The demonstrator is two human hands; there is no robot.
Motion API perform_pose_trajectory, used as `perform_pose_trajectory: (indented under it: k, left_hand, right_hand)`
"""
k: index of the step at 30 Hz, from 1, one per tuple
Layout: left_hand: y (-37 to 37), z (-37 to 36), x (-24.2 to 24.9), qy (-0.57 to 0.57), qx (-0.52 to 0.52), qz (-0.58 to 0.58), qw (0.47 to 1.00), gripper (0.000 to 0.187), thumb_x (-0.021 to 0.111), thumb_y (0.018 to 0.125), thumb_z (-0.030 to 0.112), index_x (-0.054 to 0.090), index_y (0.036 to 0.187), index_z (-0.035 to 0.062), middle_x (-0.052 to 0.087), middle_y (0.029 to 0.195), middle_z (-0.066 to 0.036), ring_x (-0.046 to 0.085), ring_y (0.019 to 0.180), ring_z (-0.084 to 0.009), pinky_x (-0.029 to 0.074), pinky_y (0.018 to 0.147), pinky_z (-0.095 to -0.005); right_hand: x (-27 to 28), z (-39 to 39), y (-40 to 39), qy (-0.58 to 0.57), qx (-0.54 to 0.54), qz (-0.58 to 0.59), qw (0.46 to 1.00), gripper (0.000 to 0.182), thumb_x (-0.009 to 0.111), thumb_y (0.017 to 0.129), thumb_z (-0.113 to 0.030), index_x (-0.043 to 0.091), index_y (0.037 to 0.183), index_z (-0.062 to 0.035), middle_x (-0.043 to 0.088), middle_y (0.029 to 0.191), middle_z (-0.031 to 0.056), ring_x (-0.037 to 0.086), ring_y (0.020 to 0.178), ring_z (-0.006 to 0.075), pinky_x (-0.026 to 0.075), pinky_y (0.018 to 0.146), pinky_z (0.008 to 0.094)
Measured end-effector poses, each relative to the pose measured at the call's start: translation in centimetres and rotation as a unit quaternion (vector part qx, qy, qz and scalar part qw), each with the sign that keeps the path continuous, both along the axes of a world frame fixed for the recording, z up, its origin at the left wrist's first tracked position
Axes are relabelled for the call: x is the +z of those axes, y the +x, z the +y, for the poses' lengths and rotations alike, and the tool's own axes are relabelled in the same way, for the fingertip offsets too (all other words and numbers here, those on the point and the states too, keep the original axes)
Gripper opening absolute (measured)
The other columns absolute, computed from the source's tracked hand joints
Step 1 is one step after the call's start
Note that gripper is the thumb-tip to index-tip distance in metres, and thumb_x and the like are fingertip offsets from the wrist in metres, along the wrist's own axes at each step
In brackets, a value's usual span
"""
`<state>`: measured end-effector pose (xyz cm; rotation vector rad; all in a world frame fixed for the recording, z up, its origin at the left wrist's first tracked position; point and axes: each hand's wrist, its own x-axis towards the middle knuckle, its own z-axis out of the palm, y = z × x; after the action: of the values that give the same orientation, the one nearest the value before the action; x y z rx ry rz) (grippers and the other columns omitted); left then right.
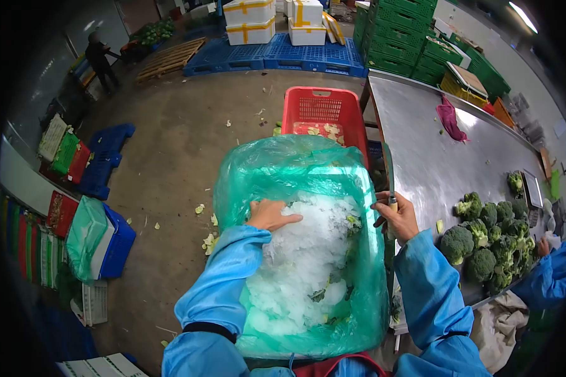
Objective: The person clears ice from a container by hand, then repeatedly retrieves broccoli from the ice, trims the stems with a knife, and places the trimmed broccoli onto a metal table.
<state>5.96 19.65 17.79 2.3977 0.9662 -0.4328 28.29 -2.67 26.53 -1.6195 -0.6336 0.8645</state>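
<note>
A green plastic liner (248,151) lines a bin in front of me, filled with crushed ice (302,264). Bits of broccoli (353,221) show through the ice along the right side. My left hand (272,215) touches the ice near the liner's left wall, thumb stretched out to the right; its other fingertips are partly hidden. At the liner's right edge, my right hand (401,217) is closed round the pale handle of a knife (391,179), blade pointing up and away from me. Both arms wear blue sleeves.
On the right, a steel table (421,144) carries a pile of broccoli (484,242) and a pink cloth (451,118). Another person's hand (543,246) is beside the pile. A red crate (324,107) with leaf scraps stands beyond the bin. Blue pallets (277,56) hold white foam boxes.
</note>
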Motion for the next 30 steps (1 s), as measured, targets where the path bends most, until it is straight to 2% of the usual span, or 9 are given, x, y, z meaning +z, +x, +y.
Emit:
perform_pose_trajectory:
  k: [3,5,7,9,12,14,21,24,30]
  left_hand:
    - [-2.4,-3.5,0.7,0.096,-0.087,-0.023,0.991,0.072,0.059,0.067,0.064,0.058,0.112,0.0074,0.059,0.110,-0.014,0.049,0.108,-0.0319,0.027,0.091,-0.0498]
    - [-5.9,-7.8,-0.1,0.208,-0.114,-0.195,0.952,0.065,0.065,0.067,0.055,0.057,0.113,0.0095,0.059,0.106,-0.013,0.048,0.109,-0.0320,0.026,0.091,-0.0530]
    - [-8.6,-12.1,0.0,0.058,-0.107,-0.171,0.978,0.062,0.069,0.067,0.049,0.055,0.112,0.0102,0.058,0.103,-0.011,0.045,0.112,-0.0327,0.019,0.097,-0.0615]
    - [-10.9,-16.8,0.0,0.136,-0.153,-0.192,0.960,0.062,0.069,0.067,0.048,0.054,0.116,0.0129,0.056,0.109,-0.009,0.044,0.115,-0.0310,0.021,0.097,-0.0617]
    - [-12.6,-20.6,0.7,0.050,-0.134,-0.217,0.965,0.062,0.069,0.069,0.042,0.052,0.121,0.0121,0.054,0.115,-0.009,0.048,0.110,-0.0318,0.029,0.095,-0.0521]
    - [-12.6,-20.7,1.6,-0.260,-0.141,-0.079,0.952,0.060,0.068,0.071,0.040,0.051,0.122,0.0113,0.053,0.117,-0.011,0.049,0.108,-0.0321,0.036,0.092,-0.0453]
    - [1.7,-8.3,-0.5,0.194,-0.053,-0.302,0.932,0.060,0.069,0.070,0.043,0.054,0.114,0.0057,0.053,0.114,-0.017,0.048,0.106,-0.0306,0.031,0.094,-0.0427]
    - [6.5,-8.2,-1.2,0.167,-0.094,-0.086,0.978,0.060,0.070,0.065,0.047,0.059,0.105,0.0033,0.056,0.106,-0.017,0.050,0.100,-0.0298,0.029,0.095,-0.0440]
    - [3.9,-13.5,-5.4,0.251,-0.161,-0.224,0.928,0.028,0.064,0.069,0.027,0.060,0.083,0.0033,0.061,0.078,-0.016,0.056,0.087,-0.0295,0.032,0.091,-0.0478]
  right_hand:
    - [-1.0,-1.9,-0.1,-0.026,0.017,-0.004,1.000,0.030,0.062,0.081,-0.013,0.054,0.106,0.0016,0.062,0.081,0.0073,0.059,0.054,0.0148,0.042,0.041,0.0261]
    - [-2.0,-3.6,-0.3,-0.038,0.015,0.012,0.999,0.030,0.062,0.081,-0.012,0.054,0.106,0.0024,0.062,0.080,0.0080,0.059,0.054,0.0152,0.042,0.041,0.0261]
    - [-2.7,-4.8,-0.9,-0.051,0.009,0.025,0.998,0.031,0.062,0.080,-0.012,0.054,0.106,0.0029,0.062,0.079,0.0083,0.059,0.054,0.0153,0.042,0.041,0.0266]
    - [-3.6,-5.7,-1.4,-0.080,0.012,0.041,0.996,0.031,0.063,0.080,-0.012,0.054,0.106,0.0035,0.061,0.079,0.0084,0.059,0.054,0.0155,0.042,0.041,0.0271]
    - [-5.2,-6.1,-2.5,-0.088,0.032,0.061,0.994,0.031,0.063,0.081,-0.013,0.054,0.106,0.0024,0.061,0.082,0.0084,0.059,0.054,0.0162,0.043,0.041,0.0276]
    - [-5.7,-5.7,-3.2,-0.089,0.052,0.072,0.992,0.029,0.062,0.082,-0.013,0.054,0.107,0.0007,0.060,0.084,0.0073,0.059,0.054,0.0159,0.043,0.042,0.0278]
    - [-4.0,-3.3,-5.6,-0.056,0.044,0.078,0.994,0.027,0.062,0.084,-0.013,0.055,0.107,-0.0003,0.061,0.082,0.0056,0.058,0.055,0.0137,0.043,0.045,0.0279]
    - [-3.2,-5.4,-5.3,-0.053,0.035,0.069,0.996,0.030,0.062,0.083,-0.014,0.055,0.108,0.0001,0.062,0.082,0.0066,0.059,0.056,0.0146,0.043,0.045,0.0272]
    - [-4.7,-11.0,-3.2,-0.075,-0.049,0.101,0.991,0.031,0.062,0.083,-0.014,0.053,0.108,0.0005,0.063,0.080,0.0093,0.059,0.053,0.0147,0.043,0.043,0.0277]
